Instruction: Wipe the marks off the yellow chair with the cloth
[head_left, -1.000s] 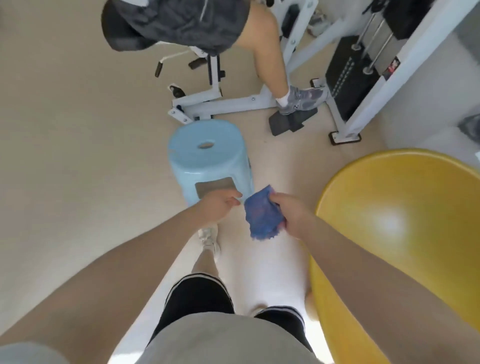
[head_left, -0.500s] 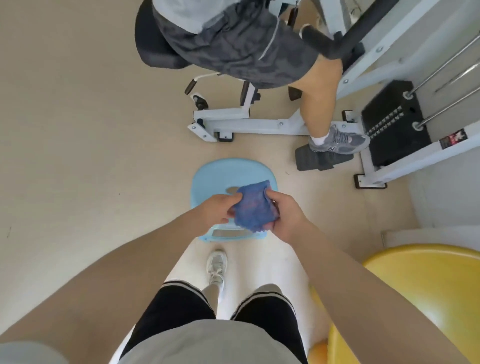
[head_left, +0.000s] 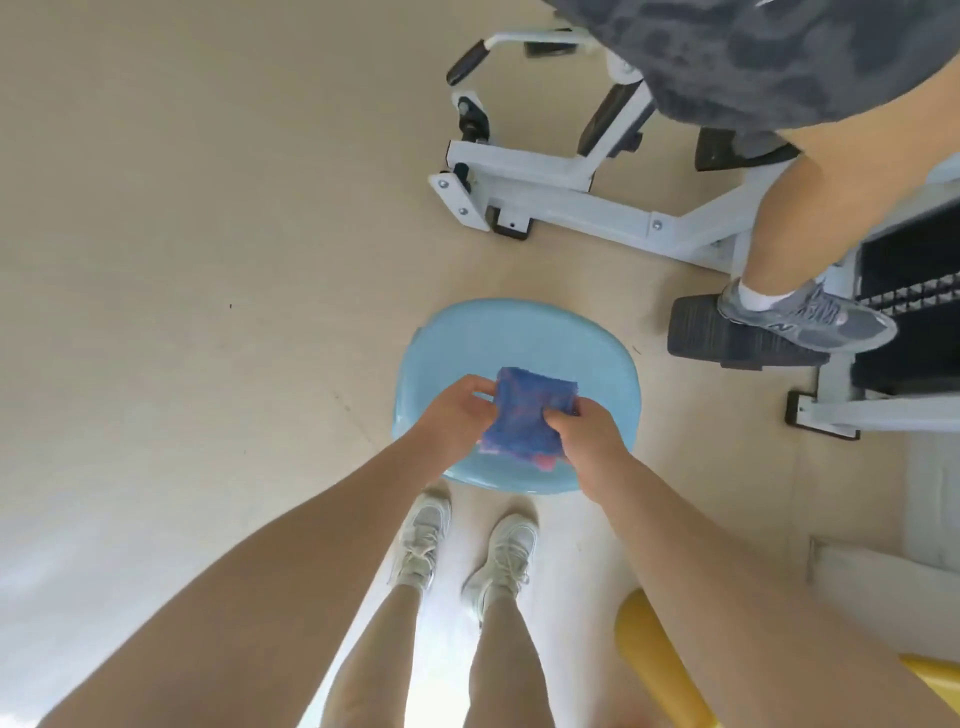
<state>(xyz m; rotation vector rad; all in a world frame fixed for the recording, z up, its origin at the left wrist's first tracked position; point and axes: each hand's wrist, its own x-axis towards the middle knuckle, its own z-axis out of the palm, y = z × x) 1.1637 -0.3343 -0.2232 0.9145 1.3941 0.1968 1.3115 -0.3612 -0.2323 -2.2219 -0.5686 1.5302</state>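
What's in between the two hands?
The head view shows the blue cloth between the left hand and the right hand. Both hands grip it above the blue stool.

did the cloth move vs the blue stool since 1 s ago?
Yes. The cloth, held by both the left hand and right hand, now sits over the blue stool top; earlier it hung beside the stool's right side.

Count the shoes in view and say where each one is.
3. Two pale sneakers, the left sneaker and the right sneaker, stand below the blue stool; one grey shoe rests on the machine's footplate. Others may be hidden.
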